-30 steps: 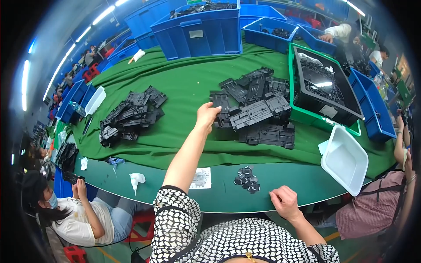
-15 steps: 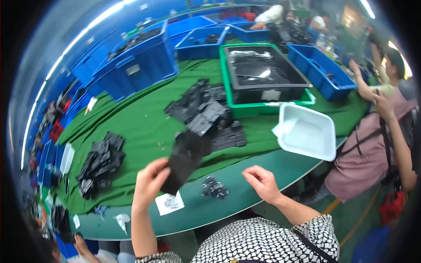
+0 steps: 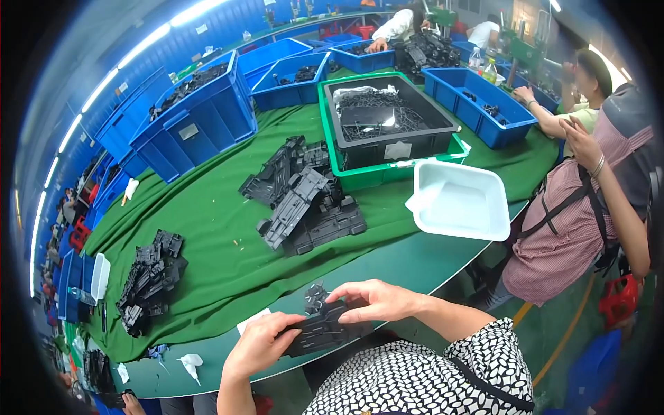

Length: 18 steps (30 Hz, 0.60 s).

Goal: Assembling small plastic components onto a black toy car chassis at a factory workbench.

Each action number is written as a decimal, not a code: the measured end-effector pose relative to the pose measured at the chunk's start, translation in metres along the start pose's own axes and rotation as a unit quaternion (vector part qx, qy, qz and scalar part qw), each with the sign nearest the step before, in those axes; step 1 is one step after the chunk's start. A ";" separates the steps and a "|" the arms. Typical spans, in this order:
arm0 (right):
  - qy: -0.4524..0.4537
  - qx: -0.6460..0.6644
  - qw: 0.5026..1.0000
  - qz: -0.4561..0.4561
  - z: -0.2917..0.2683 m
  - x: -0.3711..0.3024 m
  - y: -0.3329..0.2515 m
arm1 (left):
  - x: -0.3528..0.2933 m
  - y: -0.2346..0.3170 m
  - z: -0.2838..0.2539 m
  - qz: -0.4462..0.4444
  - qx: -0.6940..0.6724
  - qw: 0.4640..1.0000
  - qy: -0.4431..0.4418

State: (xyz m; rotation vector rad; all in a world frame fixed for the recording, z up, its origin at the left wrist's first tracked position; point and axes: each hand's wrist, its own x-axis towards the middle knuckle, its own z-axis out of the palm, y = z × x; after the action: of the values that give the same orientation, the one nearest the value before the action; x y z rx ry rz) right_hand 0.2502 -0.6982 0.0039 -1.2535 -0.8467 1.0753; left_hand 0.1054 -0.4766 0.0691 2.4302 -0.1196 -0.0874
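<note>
A black moulded plastic chassis part [image 3: 319,333] is held low over the near edge of the table. My left hand [image 3: 263,344] grips its left end, thumb on the face toward me. At the upper right edge, my right hand [image 3: 379,302] is closed on the same part, thumb in front and index finger behind. Just beyond that index fingertip lies a pile of small black pieces [image 3: 316,297], partly hidden by the part. Farther off on the green cloth rests a heap of similar black chassis parts [image 3: 297,200].
Another black heap [image 3: 149,280] lies at left. A black bin [image 3: 394,149] inside a green crate [image 3: 360,181] stands ahead, with a white tub [image 3: 460,200] nearer me. Blue bins [image 3: 197,131] line the back. Co-workers sit at right, one in a pink checked top [image 3: 546,242].
The chassis part has come down toward me and turned from upright to lengthwise. My right hand has moved left onto it. The view has shifted slightly.
</note>
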 end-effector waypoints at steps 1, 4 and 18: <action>-0.005 -0.020 1.000 -0.009 0.001 0.000 0.001 | -0.002 0.002 0.001 0.000 -0.001 1.000 -0.001; -0.008 0.015 1.000 -0.016 0.000 0.004 0.003 | -0.005 0.008 0.003 0.049 0.091 0.986 0.128; 0.031 0.401 0.913 -0.076 0.035 0.028 0.011 | -0.038 -0.026 0.063 0.027 -0.317 0.870 0.378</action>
State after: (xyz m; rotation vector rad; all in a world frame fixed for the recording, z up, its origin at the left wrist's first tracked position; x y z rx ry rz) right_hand 0.2237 -0.6610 -0.0032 -0.5125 -0.3632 1.0833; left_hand 0.0632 -0.4936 0.0058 1.6491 0.1746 0.7349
